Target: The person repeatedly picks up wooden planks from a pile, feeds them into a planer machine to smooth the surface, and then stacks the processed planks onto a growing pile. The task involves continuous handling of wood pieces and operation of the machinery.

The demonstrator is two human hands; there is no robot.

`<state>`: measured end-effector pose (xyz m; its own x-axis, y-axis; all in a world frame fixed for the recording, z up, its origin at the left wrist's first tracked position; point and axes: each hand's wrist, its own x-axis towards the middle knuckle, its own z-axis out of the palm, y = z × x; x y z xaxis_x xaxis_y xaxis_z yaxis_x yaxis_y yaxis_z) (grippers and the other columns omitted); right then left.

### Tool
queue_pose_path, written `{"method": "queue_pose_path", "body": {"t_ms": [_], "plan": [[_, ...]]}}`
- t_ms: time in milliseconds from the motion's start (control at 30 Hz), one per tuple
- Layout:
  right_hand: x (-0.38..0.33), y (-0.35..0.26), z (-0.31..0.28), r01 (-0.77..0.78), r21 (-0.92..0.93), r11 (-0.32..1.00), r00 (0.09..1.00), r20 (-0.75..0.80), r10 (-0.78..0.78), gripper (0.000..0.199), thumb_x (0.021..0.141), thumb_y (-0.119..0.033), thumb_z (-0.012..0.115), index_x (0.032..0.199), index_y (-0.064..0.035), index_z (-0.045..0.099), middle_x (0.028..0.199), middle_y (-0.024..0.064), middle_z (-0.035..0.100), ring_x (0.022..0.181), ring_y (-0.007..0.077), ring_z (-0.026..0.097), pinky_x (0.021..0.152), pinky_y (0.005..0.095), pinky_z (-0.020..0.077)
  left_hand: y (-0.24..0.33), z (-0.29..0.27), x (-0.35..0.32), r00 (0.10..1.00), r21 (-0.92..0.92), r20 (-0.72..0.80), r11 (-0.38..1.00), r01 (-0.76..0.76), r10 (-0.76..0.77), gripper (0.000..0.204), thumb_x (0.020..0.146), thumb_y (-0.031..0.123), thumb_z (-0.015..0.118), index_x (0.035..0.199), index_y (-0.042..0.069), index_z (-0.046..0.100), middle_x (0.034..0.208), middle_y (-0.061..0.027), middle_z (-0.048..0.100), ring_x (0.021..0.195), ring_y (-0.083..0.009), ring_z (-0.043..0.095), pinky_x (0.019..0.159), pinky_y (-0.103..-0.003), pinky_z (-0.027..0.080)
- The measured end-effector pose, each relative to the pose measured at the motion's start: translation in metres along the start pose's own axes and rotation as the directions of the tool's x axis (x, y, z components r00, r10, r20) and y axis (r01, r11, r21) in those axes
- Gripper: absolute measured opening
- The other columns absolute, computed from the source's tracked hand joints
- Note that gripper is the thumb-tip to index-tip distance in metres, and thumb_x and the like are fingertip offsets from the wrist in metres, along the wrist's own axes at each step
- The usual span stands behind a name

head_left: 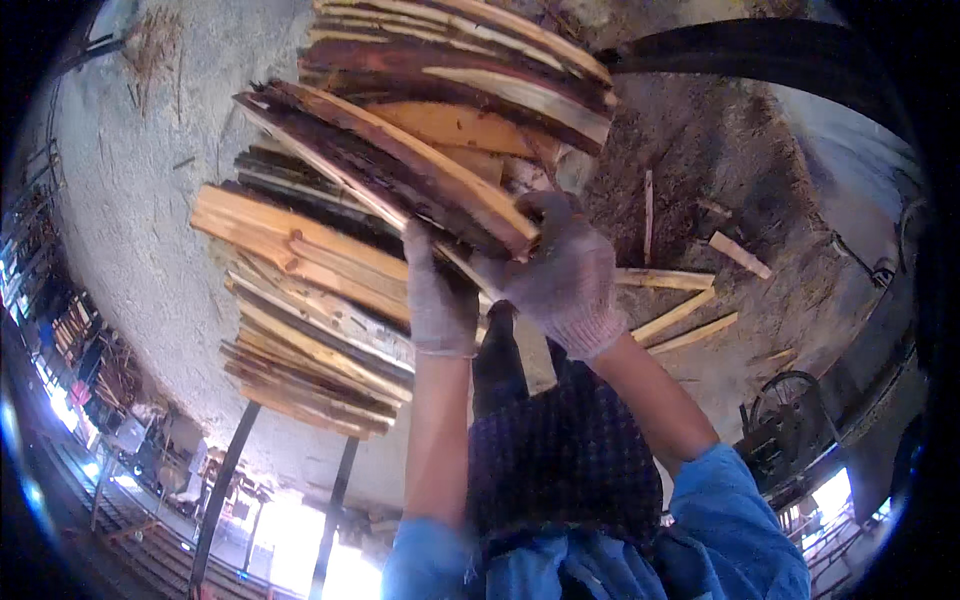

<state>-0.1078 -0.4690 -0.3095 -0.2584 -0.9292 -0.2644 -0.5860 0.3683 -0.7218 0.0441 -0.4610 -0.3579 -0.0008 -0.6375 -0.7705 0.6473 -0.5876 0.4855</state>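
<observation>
I hold a bundle of long, bark-edged wood slabs (375, 170), dark on the bark and pale yellow along the cut edges. They slant from my hands up to the far left. My left hand (445, 300), in a pale knit glove, grips the near edge of the bundle from the left. Closed around its near end is my right hand (565, 270), gloved the same way, with its thumb side on the wood. Some fingers of both hands are hidden behind the slabs. Beneath and left of the bundle lies a broad orange-yellow board (300, 245) with a knot.
More slabs are stacked at the far side (460, 75), and a lower stack (310, 370) is near left. Several loose sticks (675, 280) lie on the dirt floor to the right. A dark curved beam (740, 60) crosses the far right. Machinery with a wheel (785, 400) stands right.
</observation>
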Motion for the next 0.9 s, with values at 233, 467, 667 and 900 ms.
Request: {"method": "queue_pose_path", "body": {"t_ms": [233, 467, 667, 900], "plan": [[0.010, 0.019, 0.005, -0.101, 0.244, 0.965, 0.964, 0.263, 0.034, 0.079, 0.078, -0.042, 0.095, 0.137, 0.0004, 0.065, 0.120, 0.0280, 0.073, 0.117, 0.0395, 0.073, 0.097, 0.0428, 0.0595, 0.005, 0.013, -0.014, 0.991, 0.070, -0.136, 0.997, 0.018, -0.009, 0.078, 0.100, 0.061, 0.068, 0.156, 0.009, 0.050, 0.144, -0.0096, 0.062, 0.129, -0.0279, 0.062, 0.105, -0.047, 0.055], [0.030, 0.072, -0.005, -0.704, 0.500, 0.505, 0.648, 0.742, 0.170, 0.055, 0.096, -0.014, 0.079, 0.146, -0.0017, 0.059, 0.129, 0.0145, 0.068, 0.118, 0.0197, 0.065, 0.107, 0.0351, 0.0520, 0.006, 0.002, -0.012, 0.978, 0.047, -0.199, 0.997, 0.068, -0.057, 0.062, 0.096, 0.042, 0.075, 0.145, 0.007, 0.058, 0.128, -0.0085, 0.068, 0.116, -0.0266, 0.068, 0.094, -0.045, 0.059], [0.034, 0.118, 0.032, -0.759, 0.605, 0.239, 0.649, 0.730, 0.213, 0.043, 0.107, -0.024, 0.065, 0.145, -0.0043, 0.058, 0.132, 0.0063, 0.069, 0.118, 0.0187, 0.067, 0.097, 0.0327, 0.0568, -0.010, 0.004, 0.003, 0.984, 0.029, -0.181, 1.000, -0.002, 0.007, 0.057, 0.096, 0.035, 0.075, 0.143, 0.008, 0.057, 0.128, -0.0107, 0.068, 0.118, -0.0299, 0.068, 0.103, -0.046, 0.058], [-0.015, 0.054, 0.050, -0.633, 0.532, 0.562, 0.773, 0.405, 0.488, 0.082, 0.094, -0.025, 0.082, 0.160, -0.0004, 0.040, 0.145, 0.0184, 0.063, 0.130, 0.0279, 0.062, 0.110, 0.0388, 0.0490, -0.011, -0.009, -0.005, 0.981, 0.094, -0.195, 0.996, 0.002, 0.017, 0.056, 0.096, 0.031, 0.072, 0.144, 0.007, 0.056, 0.130, -0.0112, 0.068, 0.117, -0.0292, 0.069, 0.103, -0.045, 0.058]]}}
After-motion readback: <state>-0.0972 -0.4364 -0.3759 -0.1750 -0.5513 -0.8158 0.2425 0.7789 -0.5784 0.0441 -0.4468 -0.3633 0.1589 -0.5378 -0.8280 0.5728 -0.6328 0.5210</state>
